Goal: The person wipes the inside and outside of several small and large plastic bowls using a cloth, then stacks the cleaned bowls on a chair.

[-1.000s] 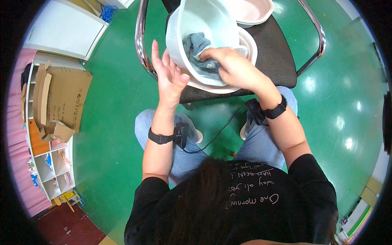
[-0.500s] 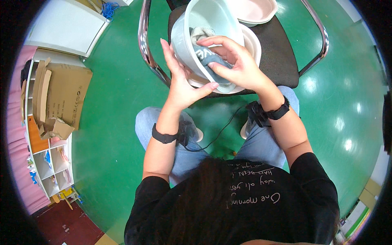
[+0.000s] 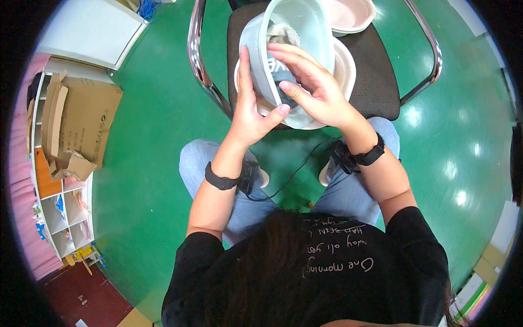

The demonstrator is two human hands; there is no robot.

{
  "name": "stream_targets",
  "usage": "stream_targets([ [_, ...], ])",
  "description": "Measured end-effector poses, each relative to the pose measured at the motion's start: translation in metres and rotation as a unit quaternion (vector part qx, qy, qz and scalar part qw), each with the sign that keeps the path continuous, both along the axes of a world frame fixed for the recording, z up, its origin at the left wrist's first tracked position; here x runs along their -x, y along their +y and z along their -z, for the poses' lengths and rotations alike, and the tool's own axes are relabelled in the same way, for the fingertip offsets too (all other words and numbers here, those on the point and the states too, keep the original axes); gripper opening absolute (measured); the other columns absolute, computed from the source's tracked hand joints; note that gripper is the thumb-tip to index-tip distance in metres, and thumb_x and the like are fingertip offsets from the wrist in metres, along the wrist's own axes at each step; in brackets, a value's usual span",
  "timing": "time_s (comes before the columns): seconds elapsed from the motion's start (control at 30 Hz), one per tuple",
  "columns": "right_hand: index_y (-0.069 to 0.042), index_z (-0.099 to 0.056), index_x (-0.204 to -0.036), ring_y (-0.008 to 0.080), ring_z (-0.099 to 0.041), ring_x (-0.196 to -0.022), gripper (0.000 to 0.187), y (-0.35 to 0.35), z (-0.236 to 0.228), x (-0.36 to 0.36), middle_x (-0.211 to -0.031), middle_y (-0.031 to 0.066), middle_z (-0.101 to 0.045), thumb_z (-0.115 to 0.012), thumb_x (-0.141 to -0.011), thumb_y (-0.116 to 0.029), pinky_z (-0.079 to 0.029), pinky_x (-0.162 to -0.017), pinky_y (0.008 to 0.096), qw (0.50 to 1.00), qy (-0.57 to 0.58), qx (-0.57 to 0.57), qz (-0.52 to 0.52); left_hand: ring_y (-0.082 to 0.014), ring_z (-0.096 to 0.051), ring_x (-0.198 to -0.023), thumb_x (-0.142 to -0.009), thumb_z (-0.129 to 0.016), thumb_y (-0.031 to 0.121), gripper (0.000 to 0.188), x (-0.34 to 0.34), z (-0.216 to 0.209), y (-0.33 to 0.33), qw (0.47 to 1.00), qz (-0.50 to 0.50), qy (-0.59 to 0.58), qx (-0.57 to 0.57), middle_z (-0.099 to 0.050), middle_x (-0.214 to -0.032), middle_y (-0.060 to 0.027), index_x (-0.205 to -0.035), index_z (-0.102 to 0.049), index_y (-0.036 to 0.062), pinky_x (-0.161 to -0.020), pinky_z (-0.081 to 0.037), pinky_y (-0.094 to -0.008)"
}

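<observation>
Grey-blue cloth [image 3: 277, 65] inside the tilted pale blue basin [image 3: 251, 41], not taken out.
The left hand [image 3: 251, 110] is spread, its fingers along the basin's outer left wall and thumb by its near rim; the right hand [image 3: 322, 94] reaches over that rim, thumb and fingers parted above the cloth, though whether they touch it I cannot tell. A white basin [image 3: 347, 68] sits beneath the blue one, a pink basin [image 3: 351, 15] to its far right, both on the chair seat [image 3: 376, 82].
</observation>
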State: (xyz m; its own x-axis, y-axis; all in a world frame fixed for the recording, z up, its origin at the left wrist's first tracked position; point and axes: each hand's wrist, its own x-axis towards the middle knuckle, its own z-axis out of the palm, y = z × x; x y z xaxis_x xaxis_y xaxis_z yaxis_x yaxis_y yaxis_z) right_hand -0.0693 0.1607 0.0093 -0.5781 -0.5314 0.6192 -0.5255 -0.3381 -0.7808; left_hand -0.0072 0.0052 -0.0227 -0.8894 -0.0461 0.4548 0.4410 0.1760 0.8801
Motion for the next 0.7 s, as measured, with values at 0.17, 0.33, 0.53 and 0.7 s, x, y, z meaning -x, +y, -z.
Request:
stream_targets([
  [0.17,0.000,-0.052,-0.128,0.0318,-0.048,-0.125,0.041,-0.002,0.003,0.000,-0.130,0.0150,-0.054,-0.053,-0.087,-0.003,-0.036,-0.106,0.0397,0.994,0.067,-0.092,-0.005,-0.0298,-0.039,-0.130,-0.071,-0.072,0.033,0.112,-0.002,-0.002,-0.002,0.998,0.002,0.038,-0.040,-0.027,-0.146,-0.0202,-0.151,0.001,0.0040,-0.108,-0.032,-0.0394],
  [0.33,0.000,-0.058,-0.119,0.0323,-0.049,-0.122,0.042,-0.002,0.000,-0.002,-0.125,0.0154,-0.056,-0.049,-0.079,0.009,-0.036,-0.105,0.0403,0.987,0.067,-0.135,-0.050,-0.0287,-0.039,-0.131,-0.073,-0.069,0.031,0.108,-0.005,-0.008,-0.007,0.992,-0.003,0.048,-0.115,-0.024,-0.149,-0.0178,-0.151,0.002,0.0062,-0.108,-0.032,-0.0380],
  [0.53,-0.002,-0.064,-0.104,0.0296,-0.055,-0.109,0.037,0.006,0.005,0.002,-0.113,0.0084,-0.061,-0.054,-0.069,0.006,-0.041,-0.095,0.0400,0.932,0.216,-0.290,0.001,-0.0285,-0.043,-0.127,-0.072,-0.068,0.029,0.106,0.000,-0.016,-0.012,0.987,-0.020,0.035,-0.152,-0.037,-0.139,-0.0191,-0.152,-0.001,0.0073,-0.106,-0.036,-0.0386],
  [0.7,-0.009,-0.069,-0.093,0.0195,-0.056,-0.101,0.021,0.010,0.010,-0.003,-0.103,0.0002,-0.061,-0.056,-0.077,-0.009,-0.042,-0.085,0.0352,0.856,0.305,-0.406,0.100,-0.0288,-0.047,-0.124,-0.072,-0.069,0.027,0.108,0.001,-0.017,-0.015,0.989,0.005,0.028,-0.147,-0.039,-0.137,-0.0205,-0.152,0.001,0.0100,-0.099,-0.043,-0.0380],
])
